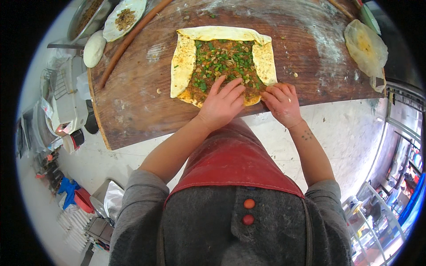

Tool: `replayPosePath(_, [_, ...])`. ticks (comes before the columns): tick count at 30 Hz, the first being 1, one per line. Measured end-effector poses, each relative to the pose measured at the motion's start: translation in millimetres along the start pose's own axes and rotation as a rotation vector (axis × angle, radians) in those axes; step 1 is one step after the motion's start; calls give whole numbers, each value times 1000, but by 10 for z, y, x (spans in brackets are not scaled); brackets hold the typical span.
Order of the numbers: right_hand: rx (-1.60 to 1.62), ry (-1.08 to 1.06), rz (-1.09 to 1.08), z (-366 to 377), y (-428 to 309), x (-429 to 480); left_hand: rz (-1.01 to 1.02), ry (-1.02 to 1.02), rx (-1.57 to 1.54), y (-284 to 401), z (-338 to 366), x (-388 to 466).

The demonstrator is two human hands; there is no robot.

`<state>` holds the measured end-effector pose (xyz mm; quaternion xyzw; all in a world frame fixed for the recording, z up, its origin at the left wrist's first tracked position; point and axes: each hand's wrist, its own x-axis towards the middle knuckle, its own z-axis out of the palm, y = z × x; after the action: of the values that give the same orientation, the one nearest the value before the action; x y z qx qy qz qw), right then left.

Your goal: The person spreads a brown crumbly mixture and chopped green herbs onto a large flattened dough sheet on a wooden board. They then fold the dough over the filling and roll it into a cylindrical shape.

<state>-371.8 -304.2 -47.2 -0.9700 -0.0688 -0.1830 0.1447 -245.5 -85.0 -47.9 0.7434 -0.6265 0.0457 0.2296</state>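
A flat dough sheet (183, 68) lies near the front edge of the wooden table, its left, far and right borders folded inward. Brown minced filling (208, 65) covers its middle, topped with chopped green onion (238, 61) and small pale-brown bits. My left hand (223, 104) rests over the near part of the filling, fingers slightly apart and gripping nothing. At the near right corner, my right hand (281, 103) pinches the dough's edge between thumb and fingers. The near border lies unfolded, partly hidden by my left hand.
A long rolling pin (133, 35) slants across the table's left side. Beyond it are a white plate (114, 30) with brown bits, a dough ball (94, 49) and a metal bowl (80, 31). A plastic bag (364, 46) lies at the right end of the floured table (139, 116).
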Motion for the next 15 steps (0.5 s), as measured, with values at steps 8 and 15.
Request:
replayPosePath(8, [52,94,172,109,86,171,-280,121,-40,99,117,140])
replayPosePath(15, [-118,-311,259,131,210,15,-337,30,147,120,319,349])
